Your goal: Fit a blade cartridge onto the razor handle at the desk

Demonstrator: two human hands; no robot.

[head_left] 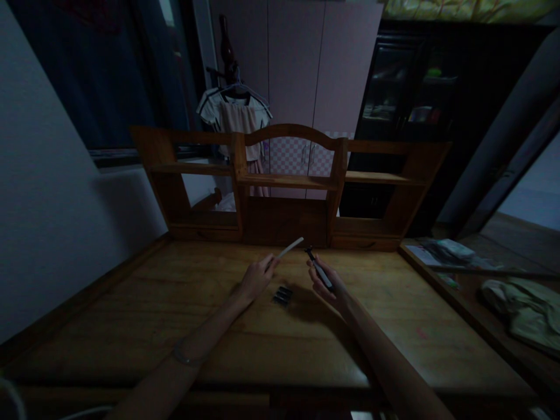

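My left hand (258, 279) is closed around one end of a thin white stick (291, 247), which slants up and to the right. I cannot make out its exact kind. In my right hand (329, 286) is a razor (322, 275) with a grey and black handle, its small dark head tilted up towards the stick. The stick and the razor are apart. Several small dark cartridges (283, 295) lie side by side on the wooden desk (210, 326), between and just below my hands.
A wooden shelf unit (289, 181) stands along the desk's back edge. On the right, beyond the desk's raised edge, are a plastic-wrapped item (452, 249) and a pale cloth (527, 309). A white wall (65, 192) borders the left side.
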